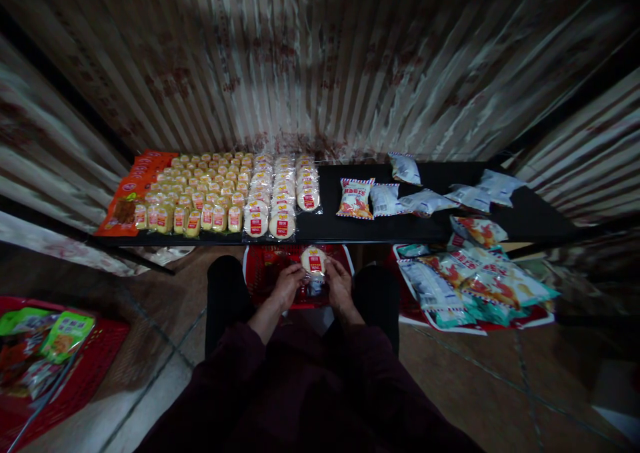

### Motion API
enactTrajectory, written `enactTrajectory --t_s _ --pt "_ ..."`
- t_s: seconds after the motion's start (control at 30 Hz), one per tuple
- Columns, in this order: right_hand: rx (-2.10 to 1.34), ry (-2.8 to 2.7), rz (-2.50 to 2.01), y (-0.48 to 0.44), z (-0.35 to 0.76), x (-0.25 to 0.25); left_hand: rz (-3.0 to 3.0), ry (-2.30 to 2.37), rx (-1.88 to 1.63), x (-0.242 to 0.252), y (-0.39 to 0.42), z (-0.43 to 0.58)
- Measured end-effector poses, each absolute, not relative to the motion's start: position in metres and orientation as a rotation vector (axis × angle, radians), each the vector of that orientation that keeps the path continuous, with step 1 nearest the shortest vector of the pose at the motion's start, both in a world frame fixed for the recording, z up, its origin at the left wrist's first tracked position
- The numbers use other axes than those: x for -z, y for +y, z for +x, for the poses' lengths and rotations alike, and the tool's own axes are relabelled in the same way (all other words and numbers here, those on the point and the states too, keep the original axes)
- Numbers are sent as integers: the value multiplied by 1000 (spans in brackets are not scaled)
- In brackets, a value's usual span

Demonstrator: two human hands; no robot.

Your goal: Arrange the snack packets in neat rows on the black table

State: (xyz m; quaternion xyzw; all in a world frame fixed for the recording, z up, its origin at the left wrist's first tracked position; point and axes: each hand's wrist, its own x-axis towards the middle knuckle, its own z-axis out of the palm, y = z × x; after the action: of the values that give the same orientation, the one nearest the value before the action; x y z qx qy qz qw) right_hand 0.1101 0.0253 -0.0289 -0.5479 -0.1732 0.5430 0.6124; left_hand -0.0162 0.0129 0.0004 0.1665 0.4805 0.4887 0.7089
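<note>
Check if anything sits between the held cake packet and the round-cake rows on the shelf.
Nothing visible does. Left hand and right hand hold the cake packet just before the shelf, near the round-cake rows.

Two hands (287, 285), one cake packet (314, 262) between them, three red baskets (100, 366), one black table (505, 221).

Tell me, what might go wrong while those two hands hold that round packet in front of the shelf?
The round packet is held at its edges by the left hand and right hand, so it might slip into the red basket below. The front packets sit right at the edge of the black shelf; a nudge there could knock them off.
</note>
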Motion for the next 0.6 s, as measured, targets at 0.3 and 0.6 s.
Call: enactTrajectory --t_s 0.3,0.6 --pt "-1259 -430 -1236 22 115 28 387 1071 -1092 -9 10 -14" --pt "-1300 -442 -1196 22 112 15 459 1163 -1165 -18 18 -9"
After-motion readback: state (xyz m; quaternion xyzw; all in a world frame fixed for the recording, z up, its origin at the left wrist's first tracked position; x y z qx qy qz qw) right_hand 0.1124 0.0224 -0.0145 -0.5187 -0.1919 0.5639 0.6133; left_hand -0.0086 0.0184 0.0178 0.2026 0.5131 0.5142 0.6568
